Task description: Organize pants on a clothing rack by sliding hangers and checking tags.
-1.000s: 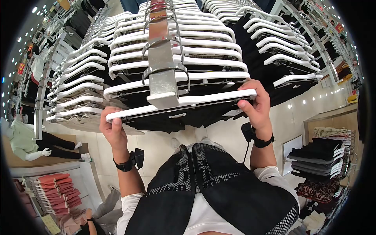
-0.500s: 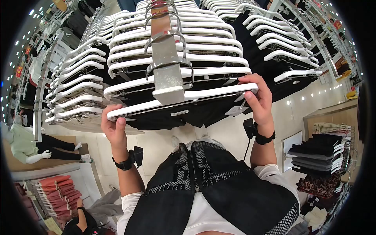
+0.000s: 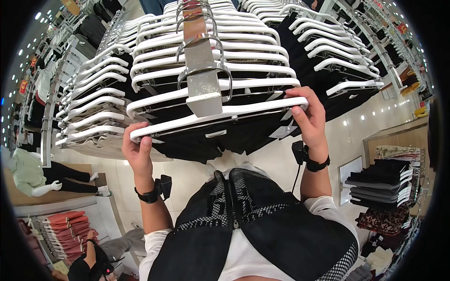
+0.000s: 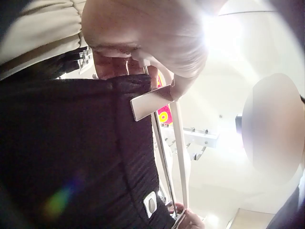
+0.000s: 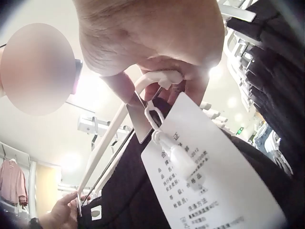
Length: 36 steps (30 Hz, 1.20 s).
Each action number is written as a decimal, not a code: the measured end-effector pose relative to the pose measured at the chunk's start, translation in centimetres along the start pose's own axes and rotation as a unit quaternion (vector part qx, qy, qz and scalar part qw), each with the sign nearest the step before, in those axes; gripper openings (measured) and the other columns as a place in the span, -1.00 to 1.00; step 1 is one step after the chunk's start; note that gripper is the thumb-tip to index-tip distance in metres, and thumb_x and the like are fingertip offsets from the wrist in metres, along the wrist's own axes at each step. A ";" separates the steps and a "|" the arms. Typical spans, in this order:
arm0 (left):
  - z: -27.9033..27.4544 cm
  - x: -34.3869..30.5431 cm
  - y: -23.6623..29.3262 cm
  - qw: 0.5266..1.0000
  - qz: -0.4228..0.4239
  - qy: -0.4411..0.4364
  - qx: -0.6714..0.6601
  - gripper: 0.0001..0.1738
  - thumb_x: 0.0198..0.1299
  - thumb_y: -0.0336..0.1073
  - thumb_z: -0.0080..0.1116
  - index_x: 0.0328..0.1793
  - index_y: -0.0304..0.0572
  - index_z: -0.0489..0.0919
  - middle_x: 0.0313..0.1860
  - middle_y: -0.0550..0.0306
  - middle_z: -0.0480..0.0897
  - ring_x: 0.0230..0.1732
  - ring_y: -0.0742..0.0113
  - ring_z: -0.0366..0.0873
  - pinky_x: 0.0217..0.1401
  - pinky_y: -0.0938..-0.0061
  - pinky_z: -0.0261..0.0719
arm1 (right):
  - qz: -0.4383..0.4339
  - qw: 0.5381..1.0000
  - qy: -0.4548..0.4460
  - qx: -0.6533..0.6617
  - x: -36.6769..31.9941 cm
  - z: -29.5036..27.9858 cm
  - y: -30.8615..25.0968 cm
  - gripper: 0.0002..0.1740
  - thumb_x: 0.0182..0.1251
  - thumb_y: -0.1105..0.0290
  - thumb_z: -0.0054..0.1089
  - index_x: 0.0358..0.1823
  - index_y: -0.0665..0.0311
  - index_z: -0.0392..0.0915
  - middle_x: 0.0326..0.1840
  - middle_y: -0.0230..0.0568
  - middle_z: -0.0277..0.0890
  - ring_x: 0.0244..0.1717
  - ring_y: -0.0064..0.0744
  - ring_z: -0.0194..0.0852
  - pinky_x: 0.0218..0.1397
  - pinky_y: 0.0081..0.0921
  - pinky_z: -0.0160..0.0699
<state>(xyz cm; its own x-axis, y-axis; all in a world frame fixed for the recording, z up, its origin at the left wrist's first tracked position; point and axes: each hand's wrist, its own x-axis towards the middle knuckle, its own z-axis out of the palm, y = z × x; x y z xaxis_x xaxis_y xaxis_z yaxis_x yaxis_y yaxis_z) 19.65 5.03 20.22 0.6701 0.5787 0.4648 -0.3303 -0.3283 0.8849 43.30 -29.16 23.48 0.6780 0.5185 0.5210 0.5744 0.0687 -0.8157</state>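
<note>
In the head view, both hands hold the ends of the frontmost white hanger (image 3: 253,108). The left hand (image 3: 137,149) pinches its left end, thumb in front and fingers behind. At the right end, the right hand (image 3: 310,119) grips in the same way, slightly higher, so the hanger tilts. Black pants (image 3: 187,144) hang from it by their waistband; a metal clip (image 4: 151,102) grips the cloth beside the left hand. A white paper tag (image 5: 205,167) dangles on a white cord below the right hand. The metal rail arm (image 3: 201,70) ends just over the hanger's middle.
More white hangers (image 3: 215,54) with clothes line the rail behind. Side rows (image 3: 103,103) of hanging pants stand left and right. A mannequin (image 3: 28,173) is at far left; a person in black (image 3: 89,262) stands lower left. Stacked dark clothes (image 3: 375,185) hang at right.
The hanger's right end and the right hand have risen slightly, and both hands keep their hold. The rail end sits further right in view. The person at lower left shows more.
</note>
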 end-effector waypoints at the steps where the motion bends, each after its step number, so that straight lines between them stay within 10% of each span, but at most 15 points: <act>1: 0.0 0.0 0.1 1.000 -0.001 -0.004 -0.002 -0.49 0.35 -0.10 0.38 0.25 -0.32 0.57 0.03 0.13 0.64 -0.02 0.44 0.51 0.07 0.54 0.47 | 0.000 1.000 0.001 -0.017 -0.1 -0.2 -0.1 -0.66 0.46 0.33 0.21 0.14 0.38 0.60 -0.03 -0.22 0.57 -0.08 -0.48 0.49 0.01 -0.57 0.42; 9: 0.1 1.4 1.2 0.957 0.189 0.031 0.220 -0.42 0.52 0.03 0.08 0.38 -0.34 0.51 0.23 -0.10 0.57 0.31 0.16 0.49 0.49 0.26 0.34 | -0.144 0.959 0.152 -0.190 1.8 -0.1 -0.6 -0.52 0.60 0.11 0.03 0.20 0.41 0.58 0.06 -0.14 0.53 -0.03 -0.32 0.47 0.08 -0.44 0.43; 12: 1.9 3.2 4.1 0.916 0.218 -0.011 0.338 -0.35 0.56 0.12 -0.06 0.37 -0.37 0.55 0.24 -0.13 0.57 0.29 0.09 0.50 0.50 0.24 0.32 | -0.077 0.988 0.062 -0.117 1.9 -0.3 -1.0 -0.49 0.63 0.08 -0.02 0.18 0.42 0.61 0.04 -0.12 0.56 -0.03 -0.29 0.48 0.10 -0.42 0.44; 24: 1.3 6.4 3.9 0.958 0.079 -0.107 0.254 -0.06 0.53 0.42 -0.28 0.70 -0.21 0.24 0.72 -0.20 0.17 0.74 -0.07 0.05 0.72 0.10 -0.07 | -0.003 0.998 0.034 -0.057 2.0 0.7 -0.5 -0.16 0.66 -0.26 -0.25 0.41 0.44 0.48 0.31 0.07 0.55 0.33 -0.14 0.51 0.44 -0.33 0.34; 34: 1.5 7.9 2.6 0.965 0.065 -0.057 0.249 -0.17 0.59 0.29 -0.26 0.61 -0.28 0.36 0.35 -0.05 0.46 0.42 0.10 0.35 0.54 0.23 0.21 | 0.025 0.998 0.044 -0.046 2.8 0.8 -0.7 -0.23 0.66 -0.19 -0.17 0.41 0.42 0.48 0.28 0.00 0.55 0.28 -0.24 0.51 0.40 -0.38 0.37; 36: 0.9 7.9 2.4 0.978 0.031 -0.049 0.201 -0.28 0.61 0.18 -0.22 0.52 -0.32 0.46 0.05 0.07 0.41 0.10 0.23 0.34 0.28 0.37 0.28 | 0.019 0.997 0.043 -0.058 2.8 0.5 -0.4 -0.24 0.65 -0.17 -0.15 0.43 0.41 0.46 0.30 -0.02 0.53 0.29 -0.26 0.49 0.40 -0.39 0.36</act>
<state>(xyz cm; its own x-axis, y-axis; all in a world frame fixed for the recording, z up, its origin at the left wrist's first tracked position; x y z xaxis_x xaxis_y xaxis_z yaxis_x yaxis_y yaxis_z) 24.70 8.14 25.98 0.7244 0.4808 0.4941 -0.0971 -0.6384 0.7636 44.74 -27.31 25.15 0.7346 0.4438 0.5133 0.5928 -0.0516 -0.8037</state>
